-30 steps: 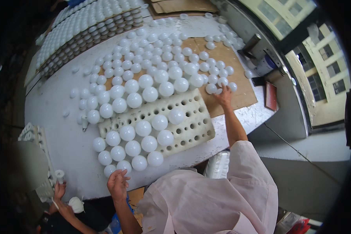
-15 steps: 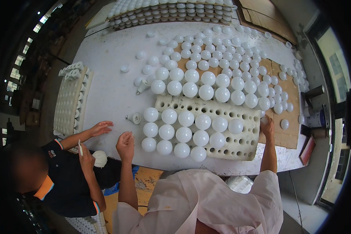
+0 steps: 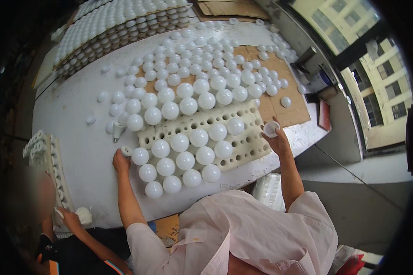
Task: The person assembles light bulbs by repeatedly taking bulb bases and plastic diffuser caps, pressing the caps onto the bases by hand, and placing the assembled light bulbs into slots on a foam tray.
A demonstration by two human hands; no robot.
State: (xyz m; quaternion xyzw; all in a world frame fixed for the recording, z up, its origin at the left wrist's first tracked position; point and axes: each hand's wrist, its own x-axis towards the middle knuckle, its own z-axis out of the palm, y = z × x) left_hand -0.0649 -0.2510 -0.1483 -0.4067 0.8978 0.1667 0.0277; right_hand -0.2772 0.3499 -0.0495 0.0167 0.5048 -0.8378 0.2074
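My left hand (image 3: pixel 120 161) has its fingers closed on a white bulb base (image 3: pixel 126 151) at the near left corner of the foam tray. My right hand (image 3: pixel 280 142), raised by the tray's right end, grips a white dome-shaped bulb cover (image 3: pixel 271 129) whose open side shows. Between my hands lies the pale foam tray (image 3: pixel 248 120) with rows of holes. Round white bulbs (image 3: pixel 185 160) stand in its near rows, and more bulbs (image 3: pixel 188 106) line its far side. A bulb base with a metal cap (image 3: pixel 118 130) lies at the tray's far left, partly under a dome.
Loose white domes (image 3: pixel 183 72) spread over the table and a brown cardboard sheet (image 3: pixel 289 112). Stacked trays of domes (image 3: pixel 119 27) stand at the far left. A co-worker's hand (image 3: pixel 71 220) holds something white beside another rack (image 3: pixel 57 174). A window and wall bound the right side.
My left hand has reached forward and taken hold of the bulb base. My right hand has come back from the loose domes with a cover. The view has turned rightward.
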